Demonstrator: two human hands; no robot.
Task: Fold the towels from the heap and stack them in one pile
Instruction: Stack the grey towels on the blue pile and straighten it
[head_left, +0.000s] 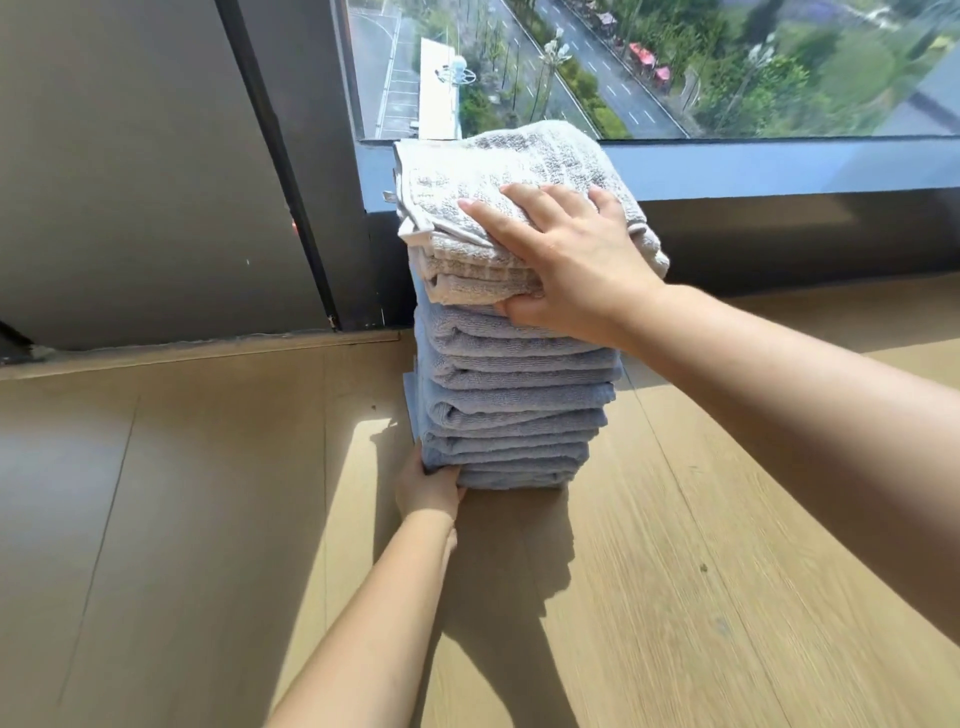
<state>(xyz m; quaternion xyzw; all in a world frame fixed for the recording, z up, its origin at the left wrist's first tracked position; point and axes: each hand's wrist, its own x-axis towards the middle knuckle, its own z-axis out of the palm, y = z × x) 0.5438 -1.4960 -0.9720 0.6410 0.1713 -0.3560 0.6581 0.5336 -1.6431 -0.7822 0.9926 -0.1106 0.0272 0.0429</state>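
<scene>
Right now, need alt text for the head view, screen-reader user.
A tall pile of folded towels, grey ones on top of blue ones, stands on a wooden floor beside a large window. The right hand lies flat on the top grey towel, thumb at its front edge, while the left hand steadies the pile's bottom left corner.

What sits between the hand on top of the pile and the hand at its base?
In the head view, the folded blue towels fill the stretch between the right hand, which rests on the grey towels, and the left hand.
</scene>
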